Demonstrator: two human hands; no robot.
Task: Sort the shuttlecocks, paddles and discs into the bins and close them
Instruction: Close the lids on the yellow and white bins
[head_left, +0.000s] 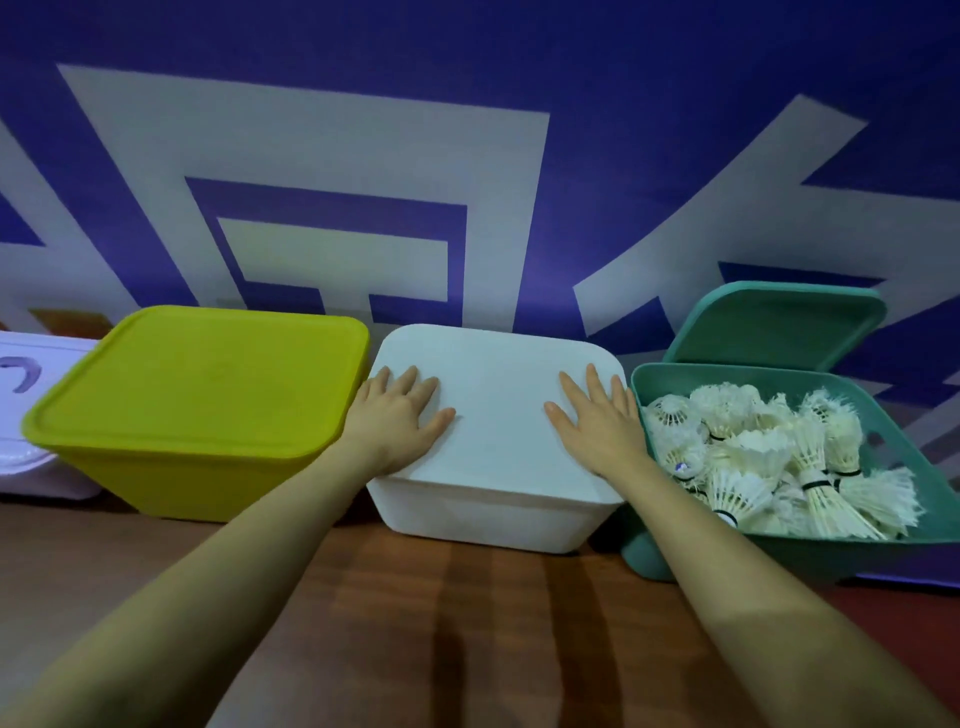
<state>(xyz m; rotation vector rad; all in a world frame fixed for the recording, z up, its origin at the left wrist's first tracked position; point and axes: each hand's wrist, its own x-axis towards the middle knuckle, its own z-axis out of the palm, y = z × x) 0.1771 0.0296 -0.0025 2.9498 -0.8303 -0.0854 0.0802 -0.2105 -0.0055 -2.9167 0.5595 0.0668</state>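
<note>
- Now both palms lie flat on the white lid (498, 415): the left hand (397, 415) near its left edge, the right hand (597, 423) near its right edge, fingers straight and spread, pressing down, gripping nothing.
- That lid sits on the white bin (493, 512), the middle one of three along the back of the wooden table (415, 623); this looks like the seating-the-lid step.
- Left of it, the yellow-green bin (176, 478) already wears its yellow-green lid (202, 384).
- Right of it, the teal bin (930, 478) stands uncovered, full of shuttlecocks (769, 462), its teal lid (774, 325) propped behind.
- Next, probably: lift that teal lid, set it squarely over the rim, press it down.
</note>
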